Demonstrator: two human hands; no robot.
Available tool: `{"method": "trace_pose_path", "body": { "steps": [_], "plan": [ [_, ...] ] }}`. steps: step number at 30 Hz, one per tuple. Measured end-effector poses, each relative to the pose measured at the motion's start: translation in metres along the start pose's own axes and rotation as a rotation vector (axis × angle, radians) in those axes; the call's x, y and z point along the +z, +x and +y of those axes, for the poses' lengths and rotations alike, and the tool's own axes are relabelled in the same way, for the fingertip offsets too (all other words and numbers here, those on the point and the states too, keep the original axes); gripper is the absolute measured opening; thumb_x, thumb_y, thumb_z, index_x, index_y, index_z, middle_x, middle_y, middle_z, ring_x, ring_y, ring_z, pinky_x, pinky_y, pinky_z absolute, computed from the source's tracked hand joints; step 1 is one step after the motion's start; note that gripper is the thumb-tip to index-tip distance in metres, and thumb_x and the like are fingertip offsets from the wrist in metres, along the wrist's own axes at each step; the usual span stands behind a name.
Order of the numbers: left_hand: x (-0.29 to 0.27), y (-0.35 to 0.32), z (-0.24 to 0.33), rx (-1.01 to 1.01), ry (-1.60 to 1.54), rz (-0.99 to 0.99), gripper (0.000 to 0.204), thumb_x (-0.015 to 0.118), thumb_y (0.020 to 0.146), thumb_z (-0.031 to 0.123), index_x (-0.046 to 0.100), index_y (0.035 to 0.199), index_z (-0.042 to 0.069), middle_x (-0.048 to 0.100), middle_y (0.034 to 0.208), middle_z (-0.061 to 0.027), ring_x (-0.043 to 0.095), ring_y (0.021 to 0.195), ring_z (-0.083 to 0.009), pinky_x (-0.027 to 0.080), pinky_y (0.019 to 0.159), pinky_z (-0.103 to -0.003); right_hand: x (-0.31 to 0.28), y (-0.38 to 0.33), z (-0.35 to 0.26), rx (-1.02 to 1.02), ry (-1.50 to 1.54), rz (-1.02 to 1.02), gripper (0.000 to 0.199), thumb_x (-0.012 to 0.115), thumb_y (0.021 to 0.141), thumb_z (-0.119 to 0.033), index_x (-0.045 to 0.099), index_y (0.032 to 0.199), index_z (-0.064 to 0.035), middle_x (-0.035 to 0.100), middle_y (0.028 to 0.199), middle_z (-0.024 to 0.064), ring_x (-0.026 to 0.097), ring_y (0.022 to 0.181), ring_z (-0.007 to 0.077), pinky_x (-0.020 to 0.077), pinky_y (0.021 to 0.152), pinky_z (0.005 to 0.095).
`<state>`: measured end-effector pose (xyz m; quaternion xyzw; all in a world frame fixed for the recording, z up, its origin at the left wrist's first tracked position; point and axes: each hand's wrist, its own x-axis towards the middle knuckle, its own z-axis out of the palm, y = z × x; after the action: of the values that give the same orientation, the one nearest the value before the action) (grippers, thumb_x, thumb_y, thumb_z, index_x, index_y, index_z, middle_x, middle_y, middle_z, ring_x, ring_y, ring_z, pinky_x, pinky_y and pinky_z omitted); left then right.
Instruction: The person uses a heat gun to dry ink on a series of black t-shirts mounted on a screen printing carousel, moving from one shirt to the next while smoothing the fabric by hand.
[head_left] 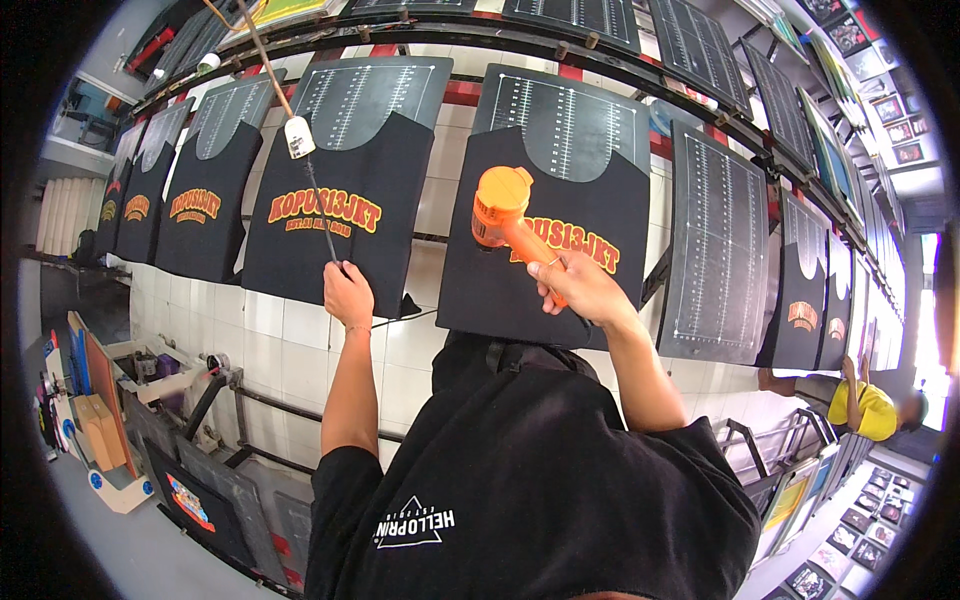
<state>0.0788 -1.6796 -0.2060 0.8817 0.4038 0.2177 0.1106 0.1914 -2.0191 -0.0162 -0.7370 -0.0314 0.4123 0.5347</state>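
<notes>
My right hand (585, 286) is wrapped round the handle of an orange hair dryer (503, 200). The dryer is over a black T-shirt (480, 290) with a red and yellow print, stretched on a dark board, and it covers part of the lettering. My left hand (348, 293) pinches a dark power cord (322, 205) in front of a second black T-shirt (385, 180) with the same print. That cord runs up to a white socket (298, 138), which hangs on a brown cable from above.
More printed black T-shirts (190, 235) lie on boards to the left. At right is a bare gridded board (715, 250), with further shirts past it. A metal rail (420, 38) runs behind. Someone in a yellow shirt (876, 413) is at the far right. Boards and frames (110, 420) stand lower left.
</notes>
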Motion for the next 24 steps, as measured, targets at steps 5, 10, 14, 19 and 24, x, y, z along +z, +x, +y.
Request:
{"method": "trace_pose_path", "body": {
  "steps": [5, 10, 14, 19, 24],
  "plan": [
    [-0.002, 0.0, 0.005, 0.0, 0.005, -0.002, 0.023, 0.049, 0.096, 0.026, 0.053, 0.091, 0.004, 0.064, 0.088, -0.0139, 0.064, 0.079, -0.0381, 0.049, 0.065, -0.05, 0.002, -0.002, 0.005, 0.007, -0.003, -0.031, 0.032, 0.06, 0.096, -0.034, 0.056, 0.097, -0.0016, 0.056, 0.075, 0.0026, 0.06, 0.061, 0.0104, 0.0511, 0.056, 0.0242],
    [0.0, 0.0, 0.002, -0.02, -0.017, -0.019, 0.025, 0.048, 0.096, 0.027, 0.056, 0.094, 0.004, 0.065, 0.094, -0.0143, 0.064, 0.084, -0.038, 0.049, 0.069, -0.05, 0.0, 0.007, 0.006, -0.032, 0.0, 0.013, 0.034, 0.06, 0.096, -0.034, 0.056, 0.096, -0.0004, 0.056, 0.074, 0.0032, 0.06, 0.061, 0.011, 0.0505, 0.055, 0.0248],
    [0.003, 0.0, -0.003, -0.004, -0.028, 0.001, 0.024, 0.049, 0.096, 0.027, 0.054, 0.092, 0.004, 0.065, 0.091, -0.0133, 0.064, 0.082, -0.0369, 0.049, 0.066, -0.049, -0.001, 0.012, 0.002, -0.071, 0.004, 0.071, 0.037, 0.06, 0.095, -0.035, 0.059, 0.094, 0.0023, 0.058, 0.074, 0.0038, 0.061, 0.059, 0.0116, 0.0504, 0.053, 0.0252],
    [0.004, 0.0, -0.003, -0.017, -0.01, -0.004, 0.023, 0.049, 0.095, 0.027, 0.056, 0.093, 0.005, 0.066, 0.092, -0.0123, 0.065, 0.083, -0.0364, 0.05, 0.067, -0.049, -0.011, 0.001, 0.007, -0.026, 0.034, 0.011, 0.037, 0.061, 0.095, -0.035, 0.059, 0.097, 0.002, 0.058, 0.073, 0.0027, 0.061, 0.06, 0.0104, 0.0505, 0.053, 0.0241],
    [0.002, 0.0, -0.001, -0.025, -0.022, -0.016, 0.025, 0.049, 0.095, 0.028, 0.056, 0.094, 0.004, 0.066, 0.094, -0.0134, 0.065, 0.085, -0.0374, 0.049, 0.069, -0.05, -0.013, 0.011, 0.01, -0.059, 0.028, 0.086, 0.035, 0.062, 0.095, -0.034, 0.057, 0.094, 0.0001, 0.058, 0.074, 0.0029, 0.061, 0.06, 0.0101, 0.0507, 0.054, 0.0237]
  ]
}}
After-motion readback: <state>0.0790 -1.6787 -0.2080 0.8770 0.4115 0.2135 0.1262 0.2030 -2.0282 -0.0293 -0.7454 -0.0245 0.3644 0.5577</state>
